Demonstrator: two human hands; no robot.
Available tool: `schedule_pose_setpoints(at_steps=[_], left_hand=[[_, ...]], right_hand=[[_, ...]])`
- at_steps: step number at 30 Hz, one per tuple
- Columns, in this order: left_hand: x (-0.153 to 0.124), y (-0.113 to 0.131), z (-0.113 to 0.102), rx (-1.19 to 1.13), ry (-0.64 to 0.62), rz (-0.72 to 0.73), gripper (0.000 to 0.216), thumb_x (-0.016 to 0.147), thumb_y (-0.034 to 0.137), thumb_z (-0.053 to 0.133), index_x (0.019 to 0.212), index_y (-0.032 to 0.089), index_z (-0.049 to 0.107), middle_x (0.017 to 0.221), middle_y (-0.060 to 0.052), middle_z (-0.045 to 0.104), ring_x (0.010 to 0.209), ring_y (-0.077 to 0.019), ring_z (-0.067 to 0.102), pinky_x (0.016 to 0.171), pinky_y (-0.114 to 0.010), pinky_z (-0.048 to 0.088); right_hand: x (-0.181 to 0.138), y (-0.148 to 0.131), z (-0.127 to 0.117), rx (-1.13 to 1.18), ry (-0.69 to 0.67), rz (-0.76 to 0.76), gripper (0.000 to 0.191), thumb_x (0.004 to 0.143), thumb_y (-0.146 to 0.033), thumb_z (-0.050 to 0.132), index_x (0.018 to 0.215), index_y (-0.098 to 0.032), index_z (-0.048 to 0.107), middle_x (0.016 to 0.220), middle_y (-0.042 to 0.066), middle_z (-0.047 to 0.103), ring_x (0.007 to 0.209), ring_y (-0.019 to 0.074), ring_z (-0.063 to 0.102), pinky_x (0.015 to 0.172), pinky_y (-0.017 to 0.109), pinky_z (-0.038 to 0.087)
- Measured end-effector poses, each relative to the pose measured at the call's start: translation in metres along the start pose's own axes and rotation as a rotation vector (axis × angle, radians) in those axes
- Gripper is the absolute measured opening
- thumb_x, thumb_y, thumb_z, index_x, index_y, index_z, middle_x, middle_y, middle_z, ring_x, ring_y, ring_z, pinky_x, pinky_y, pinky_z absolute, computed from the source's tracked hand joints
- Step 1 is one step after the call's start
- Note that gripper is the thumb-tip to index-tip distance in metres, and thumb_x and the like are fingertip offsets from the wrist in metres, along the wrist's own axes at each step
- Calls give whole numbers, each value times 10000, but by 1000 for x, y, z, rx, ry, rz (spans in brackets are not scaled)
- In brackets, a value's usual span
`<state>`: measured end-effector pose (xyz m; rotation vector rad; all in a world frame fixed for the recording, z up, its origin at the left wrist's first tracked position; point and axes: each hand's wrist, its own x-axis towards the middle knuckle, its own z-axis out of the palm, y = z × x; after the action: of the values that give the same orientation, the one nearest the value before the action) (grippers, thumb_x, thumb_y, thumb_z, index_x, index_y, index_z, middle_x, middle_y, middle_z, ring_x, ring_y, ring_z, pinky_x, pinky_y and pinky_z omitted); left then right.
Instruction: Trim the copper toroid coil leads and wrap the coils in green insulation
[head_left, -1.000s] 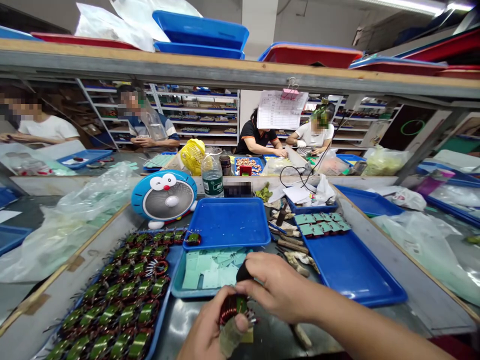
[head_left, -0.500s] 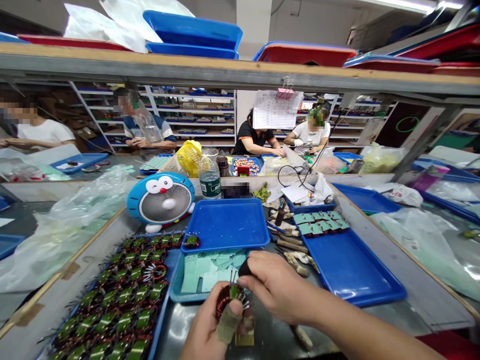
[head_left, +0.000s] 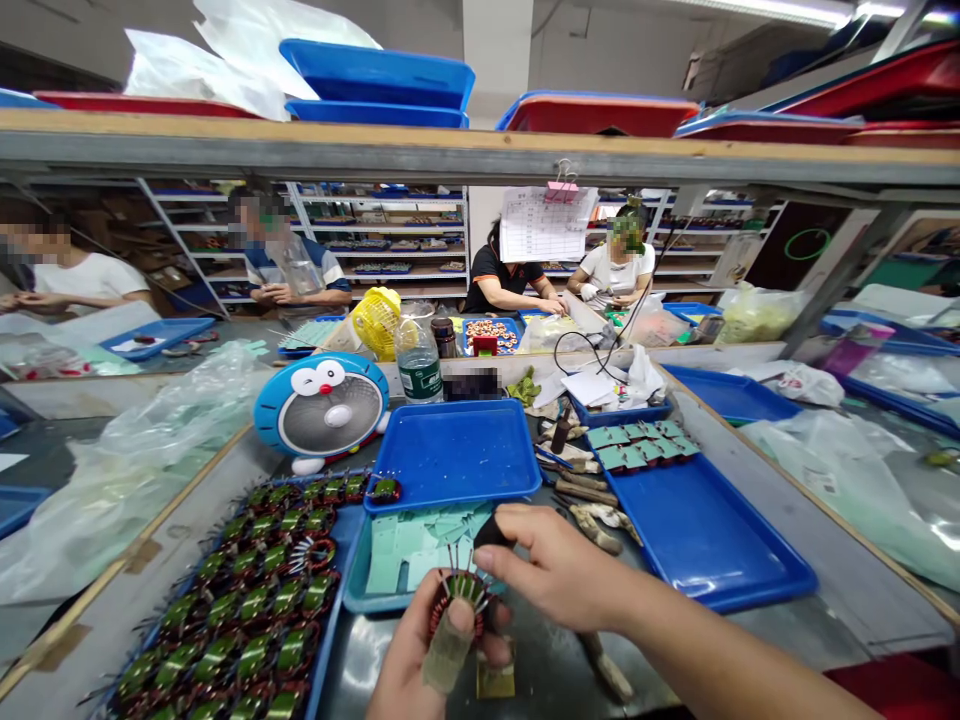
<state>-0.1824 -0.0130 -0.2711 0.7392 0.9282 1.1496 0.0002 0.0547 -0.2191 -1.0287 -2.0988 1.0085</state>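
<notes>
the left hand (head_left: pixel 412 645) is closed around a wire-wound coil (head_left: pixel 459 592), its covered thumb pressed on the near face, with several bare leads pointing up past the fingers. the right hand (head_left: pixel 559 570) sits just beside it, fingers curled in and thumb bent toward the coil; something black (head_left: pixel 491 540) shows at its fingertips, and i cannot tell whether it is a finger cover or a held item. a yellowish square (head_left: pixel 496 683) lies on the bench just under the left hand's fingers. to the left of the left hand, a long blue tray (head_left: pixel 346 532) is packed with rows of green-banded coils (head_left: pixel 255 602), leads sticking out. just beyond both hands, a teal tray (head_left: pixel 355 598) holds loose pale green sheets (head_left: pixel 397 550). to the right of the right hand, another blue tray (head_left: pixel 712 540) carries a block of coils topped with green pieces (head_left: pixel 645 447) at its far end, the near part bare. past the teal tray, overlapping its far edge, a blue tray (head_left: pixel 454 450) has one coil (head_left: pixel 386 489) at its near left corner. farther from the hands, across the partition, a tray (head_left: pixel 520 335) holds small ring-shaped parts (head_left: pixel 489 331).
</notes>
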Motion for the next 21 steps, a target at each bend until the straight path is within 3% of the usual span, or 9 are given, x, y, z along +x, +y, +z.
schedule_pose_setpoints(at_steps=[7, 11, 21], left_hand=[[3, -5, 1, -51, 9, -15, 459, 861, 585, 786, 1011, 157, 713, 876, -76, 761, 689, -201, 693, 669, -307, 561], [5, -3, 4, -112, 11, -33, 486, 843, 581, 807, 1065, 156, 726, 892, -87, 759, 727, -206, 700, 697, -313, 564], [1, 11, 11, 30, -22, -20, 602, 734, 525, 915, 1150, 161, 677, 947, -119, 787, 733, -216, 718, 714, -325, 571]], right_hand=[[-5, 0, 7, -77, 61, -47, 277, 1030, -317, 479, 781, -198, 460, 825, 2, 527, 772, 155, 465, 732, 291, 320], [-4, -1, 9, -9, 95, 17, 294, 1021, -325, 497, 758, -197, 468, 789, -10, 528, 766, 151, 485, 719, 280, 325], [7, 9, 11, 178, 89, 129, 276, 989, -325, 574, 756, -182, 539, 748, -32, 558, 714, 127, 497, 655, 239, 352]])
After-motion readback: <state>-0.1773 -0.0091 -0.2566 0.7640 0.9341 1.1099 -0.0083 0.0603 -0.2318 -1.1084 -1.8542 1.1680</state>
